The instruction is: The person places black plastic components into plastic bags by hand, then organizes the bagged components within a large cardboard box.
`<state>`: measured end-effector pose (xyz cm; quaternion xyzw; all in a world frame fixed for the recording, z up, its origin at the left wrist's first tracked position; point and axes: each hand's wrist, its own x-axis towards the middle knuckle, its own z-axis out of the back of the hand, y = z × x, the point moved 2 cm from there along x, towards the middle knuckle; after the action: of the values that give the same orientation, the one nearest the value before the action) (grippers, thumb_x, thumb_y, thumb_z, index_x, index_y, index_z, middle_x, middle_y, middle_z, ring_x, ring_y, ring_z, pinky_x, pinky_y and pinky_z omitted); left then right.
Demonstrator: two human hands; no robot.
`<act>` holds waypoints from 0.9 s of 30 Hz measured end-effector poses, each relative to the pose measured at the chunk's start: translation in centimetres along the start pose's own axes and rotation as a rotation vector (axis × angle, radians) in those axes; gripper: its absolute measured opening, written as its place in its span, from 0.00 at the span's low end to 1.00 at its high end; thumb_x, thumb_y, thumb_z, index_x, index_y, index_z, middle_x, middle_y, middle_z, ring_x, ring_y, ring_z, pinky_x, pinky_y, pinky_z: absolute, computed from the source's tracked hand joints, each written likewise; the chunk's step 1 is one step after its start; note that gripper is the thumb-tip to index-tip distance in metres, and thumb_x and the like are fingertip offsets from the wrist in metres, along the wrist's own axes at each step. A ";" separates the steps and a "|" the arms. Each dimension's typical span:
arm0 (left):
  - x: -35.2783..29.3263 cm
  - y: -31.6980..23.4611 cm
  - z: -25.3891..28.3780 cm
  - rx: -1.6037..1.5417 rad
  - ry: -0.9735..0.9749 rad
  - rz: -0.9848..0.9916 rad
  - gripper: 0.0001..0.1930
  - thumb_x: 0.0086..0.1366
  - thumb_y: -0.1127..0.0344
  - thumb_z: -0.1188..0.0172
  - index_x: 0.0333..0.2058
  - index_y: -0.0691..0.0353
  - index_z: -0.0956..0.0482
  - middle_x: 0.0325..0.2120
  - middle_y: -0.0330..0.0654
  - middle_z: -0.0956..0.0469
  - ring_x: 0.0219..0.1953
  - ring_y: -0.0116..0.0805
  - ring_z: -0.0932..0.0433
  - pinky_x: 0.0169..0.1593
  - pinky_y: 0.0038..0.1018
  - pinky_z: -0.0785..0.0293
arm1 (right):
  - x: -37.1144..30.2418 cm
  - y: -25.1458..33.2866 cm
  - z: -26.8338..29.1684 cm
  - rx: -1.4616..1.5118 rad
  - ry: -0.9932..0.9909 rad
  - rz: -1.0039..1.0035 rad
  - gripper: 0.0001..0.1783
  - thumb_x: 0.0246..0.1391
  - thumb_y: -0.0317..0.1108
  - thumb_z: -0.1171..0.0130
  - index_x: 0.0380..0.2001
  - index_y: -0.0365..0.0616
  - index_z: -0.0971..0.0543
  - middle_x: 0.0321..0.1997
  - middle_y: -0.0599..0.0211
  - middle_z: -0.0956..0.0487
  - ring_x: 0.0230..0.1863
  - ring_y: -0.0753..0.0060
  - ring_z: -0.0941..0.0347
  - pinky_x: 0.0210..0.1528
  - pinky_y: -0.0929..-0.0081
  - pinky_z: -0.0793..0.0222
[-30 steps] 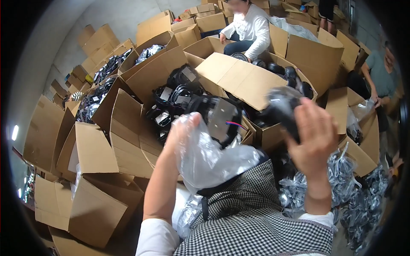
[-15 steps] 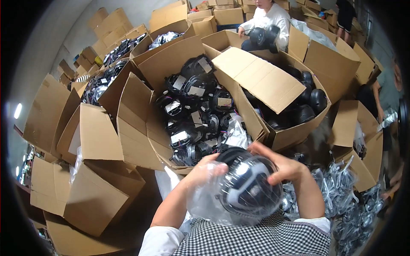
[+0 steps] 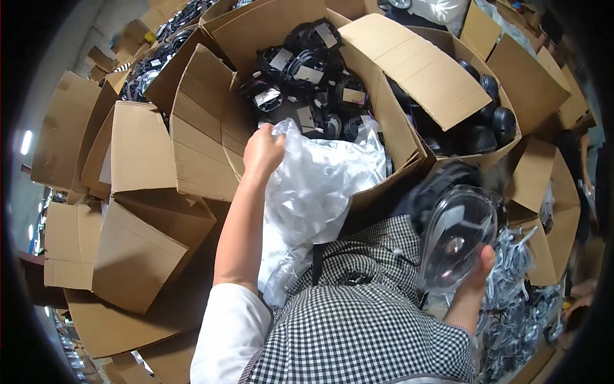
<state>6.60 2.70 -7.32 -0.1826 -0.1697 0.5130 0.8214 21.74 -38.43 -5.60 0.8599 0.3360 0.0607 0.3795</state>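
Note:
My left hand (image 3: 264,150) is closed on the upper edge of a clear plastic bag (image 3: 320,169), which spreads over the near rim of the middle carton and hangs toward my checked apron. My right hand (image 3: 476,275), off to the right, grips the lower end of a clear oval plastic shell (image 3: 459,237). Just behind that shell is a black part (image 3: 448,182), smeared by motion; I cannot tell whether the two are joined. Black round units (image 3: 313,67) with pale labels and thin wires fill the middle carton (image 3: 236,29) beyond my left hand.
A carton of black rounded housings (image 3: 492,121) stands to the right, a loose flap (image 3: 416,67) across it. Bagged clear pieces (image 3: 511,307) pile up at lower right. Several cartons with raised flaps (image 3: 144,147) crowd the left. Another person's arm (image 3: 584,163) shows at the far right.
My hands have parted. The shell and black part went right with my right hand, while my left hand moved up and left with the bag. The view has tipped downward.

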 end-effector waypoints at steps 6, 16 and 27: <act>-1.6 -5.3 0.1 0.303 -0.022 -0.185 0.16 0.56 0.61 0.45 0.39 0.67 0.24 0.36 0.56 0.21 0.39 0.54 0.22 0.43 0.43 0.26 | 1.0 -8.7 -9.8 0.024 0.959 -0.551 0.67 0.29 0.49 0.24 0.68 0.38 0.53 0.64 0.50 0.39 0.64 0.55 0.41 0.67 0.62 0.48; -7.4 -5.5 7.8 -0.017 0.080 -0.445 0.17 0.51 0.71 0.32 0.40 0.64 0.25 0.36 0.45 0.24 0.40 0.42 0.25 0.41 0.31 0.29 | 7.7 -12.8 -7.7 0.122 0.353 -0.336 0.57 0.48 0.36 0.35 0.68 0.44 0.66 0.60 0.50 0.37 0.57 0.60 0.33 0.60 0.66 0.34; -13.0 3.7 4.0 -1.621 0.033 0.033 0.12 0.66 0.66 0.44 0.45 0.64 0.29 0.37 0.42 0.24 0.38 0.33 0.25 0.45 0.28 0.29 | 10.7 -9.2 -9.1 -2.003 0.490 0.353 0.46 0.52 0.59 0.46 0.65 0.38 0.43 0.67 0.39 0.46 0.71 0.46 0.54 0.70 0.55 0.60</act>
<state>-3.56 -7.05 -6.72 -0.7310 -0.4740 0.2399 0.4282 21.75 -21.71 -7.19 0.1531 0.0694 0.5384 0.8257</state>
